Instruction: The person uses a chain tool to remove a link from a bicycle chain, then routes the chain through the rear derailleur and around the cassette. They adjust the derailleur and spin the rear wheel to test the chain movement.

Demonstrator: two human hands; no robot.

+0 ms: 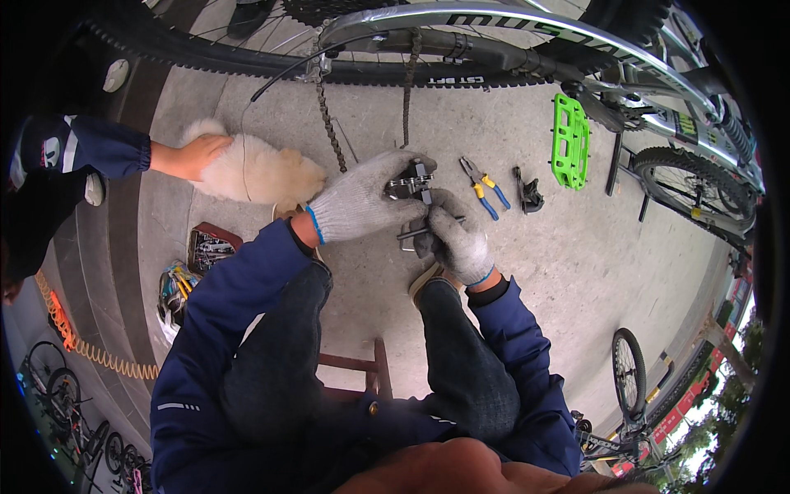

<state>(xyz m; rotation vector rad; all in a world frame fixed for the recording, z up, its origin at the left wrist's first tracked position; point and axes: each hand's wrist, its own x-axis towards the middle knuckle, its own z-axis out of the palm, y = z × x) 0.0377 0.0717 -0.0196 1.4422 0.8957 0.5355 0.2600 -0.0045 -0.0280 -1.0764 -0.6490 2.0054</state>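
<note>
A dark metal device [418, 181] is grasped by the fingers of the gloved left hand [362, 198], its near end clasped by those of the gloved right hand [462, 240]. Beyond, yellow-and-blue pliers [476, 177] are laid on the concrete floor [559, 272]; farther, a chain [406, 99] is hung from the silver bicycle [527, 23].

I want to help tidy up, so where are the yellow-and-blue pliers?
In the head view, the pliers lie on the ground right of centre, ahead of the gloved right hand, with a small black part just right of them.
</note>
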